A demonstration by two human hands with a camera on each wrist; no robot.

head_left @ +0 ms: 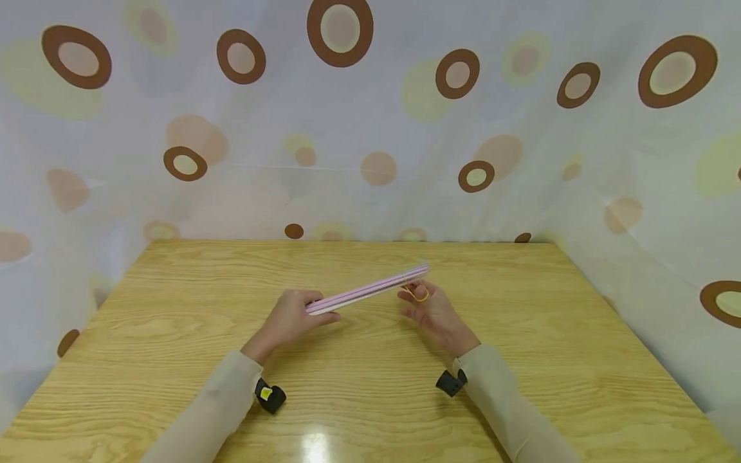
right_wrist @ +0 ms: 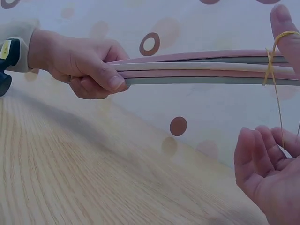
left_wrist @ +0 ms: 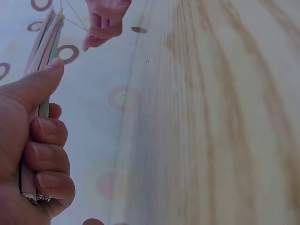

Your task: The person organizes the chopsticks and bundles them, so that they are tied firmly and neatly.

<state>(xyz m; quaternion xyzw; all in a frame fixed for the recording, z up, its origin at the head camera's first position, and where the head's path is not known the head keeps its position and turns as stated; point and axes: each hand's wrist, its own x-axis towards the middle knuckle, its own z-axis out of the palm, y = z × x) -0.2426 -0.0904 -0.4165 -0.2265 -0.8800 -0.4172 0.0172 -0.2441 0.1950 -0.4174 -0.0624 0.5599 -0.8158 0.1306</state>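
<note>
We see a bundle of strips (head_left: 365, 290) raised above the table (head_left: 370, 399), its long axis slanting away and rightward from the left hand (head_left: 295, 314), which grips the near end. A yellow rubber band (right_wrist: 269, 69) loops the far end; the right hand (head_left: 435, 316), nearer there, hooks it with thumb and curled fingers, stretching it downward.

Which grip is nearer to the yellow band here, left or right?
Right. The right grip touches the yellow band, which is hooked on its digits; the left grip holds the strips near their other end, apart from it.
</note>
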